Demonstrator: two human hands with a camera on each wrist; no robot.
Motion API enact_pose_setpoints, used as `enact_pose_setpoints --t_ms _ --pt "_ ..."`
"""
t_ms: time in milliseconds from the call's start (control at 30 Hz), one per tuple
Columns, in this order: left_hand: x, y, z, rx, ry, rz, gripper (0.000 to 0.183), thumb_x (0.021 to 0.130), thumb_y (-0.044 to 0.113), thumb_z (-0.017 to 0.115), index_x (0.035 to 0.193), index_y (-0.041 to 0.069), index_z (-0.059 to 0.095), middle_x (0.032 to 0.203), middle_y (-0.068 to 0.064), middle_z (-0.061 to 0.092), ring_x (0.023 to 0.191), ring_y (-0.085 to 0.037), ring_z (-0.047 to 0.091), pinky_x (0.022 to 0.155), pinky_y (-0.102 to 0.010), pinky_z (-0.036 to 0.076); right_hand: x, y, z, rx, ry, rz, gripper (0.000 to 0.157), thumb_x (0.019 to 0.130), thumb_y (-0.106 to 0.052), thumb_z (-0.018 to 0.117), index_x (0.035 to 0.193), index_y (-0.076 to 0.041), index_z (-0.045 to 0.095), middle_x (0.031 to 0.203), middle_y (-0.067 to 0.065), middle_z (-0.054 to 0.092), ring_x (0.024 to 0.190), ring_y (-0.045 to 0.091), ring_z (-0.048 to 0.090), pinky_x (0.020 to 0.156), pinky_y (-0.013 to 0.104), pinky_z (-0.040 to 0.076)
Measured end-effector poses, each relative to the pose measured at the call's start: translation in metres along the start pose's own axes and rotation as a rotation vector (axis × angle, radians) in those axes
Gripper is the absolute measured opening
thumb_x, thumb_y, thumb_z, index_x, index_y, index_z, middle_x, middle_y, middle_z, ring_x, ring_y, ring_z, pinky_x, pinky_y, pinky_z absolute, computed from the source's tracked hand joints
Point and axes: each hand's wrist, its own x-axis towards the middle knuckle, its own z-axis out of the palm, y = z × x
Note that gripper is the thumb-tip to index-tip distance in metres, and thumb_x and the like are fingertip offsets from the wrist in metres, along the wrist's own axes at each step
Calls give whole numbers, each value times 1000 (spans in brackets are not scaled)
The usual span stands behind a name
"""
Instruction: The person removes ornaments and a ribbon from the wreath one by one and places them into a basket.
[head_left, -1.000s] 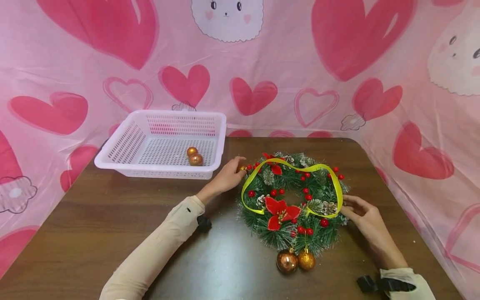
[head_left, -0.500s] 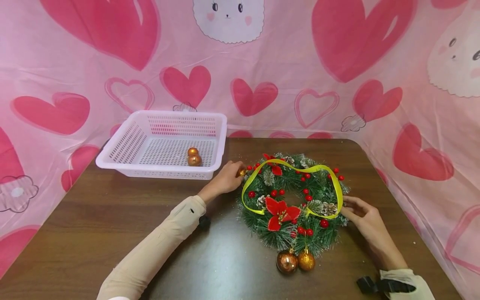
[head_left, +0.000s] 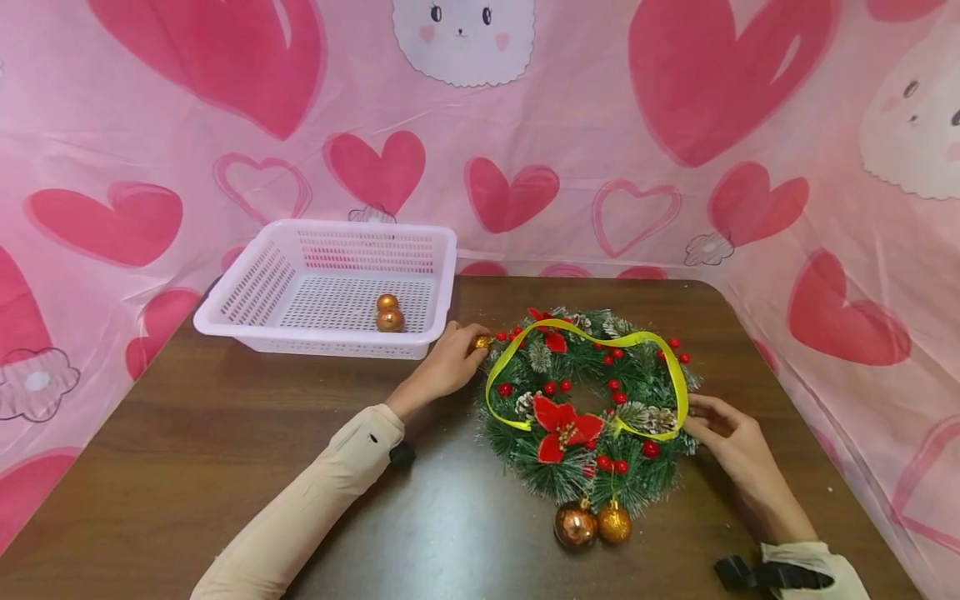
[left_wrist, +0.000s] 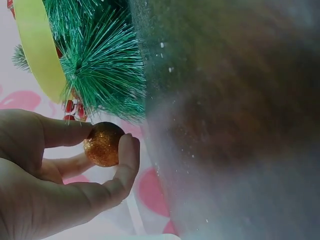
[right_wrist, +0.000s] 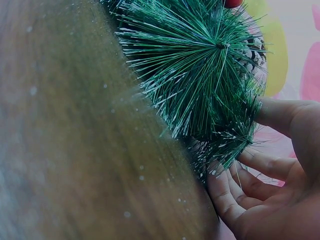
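Note:
A round green Christmas wreath lies on the table, trimmed with red berries, a red poinsettia and frosted pinecones. A yellow ribbon loops over its top. My left hand pinches a small gold glitter bauble between thumb and fingers, just off the wreath's left edge. On the opposite side, my right hand grips the wreath's rim, thumb above and other fingers low along the needles. A shiny copper bauble and a gold glitter bauble hang at the wreath's near edge.
A white plastic basket stands at the back left, with a gold bauble and a copper one inside. Pink heart-print cloth hangs behind and to the right of the brown table.
My left fingers have drawn in from a more stretched pose beyond the bauble and now pinch it, with the hand slightly further left. The right hand and the wreath have stayed in place.

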Motion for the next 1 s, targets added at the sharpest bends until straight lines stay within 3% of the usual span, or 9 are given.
enact_pose_setpoints --t_ms 633,1000 --pt "-3 6 -2 -8 24 23 28 95 10 63 121 -1 59 108 -15 59 99 -25 51 84 -40 46 0 1 -1 -16 0 5 44 96 -19 67 130 6 56 98 -25 62 90 -7 60 74 12 49" --pt "-7 13 -10 25 -26 -1 29 97 11 62 123 -2 57 114 -18 59 104 -27 54 92 -41 47 0 1 0 5 -8 1 40 96 -19 68 128 2 59 99 -24 63 91 -6 60 74 13 49"
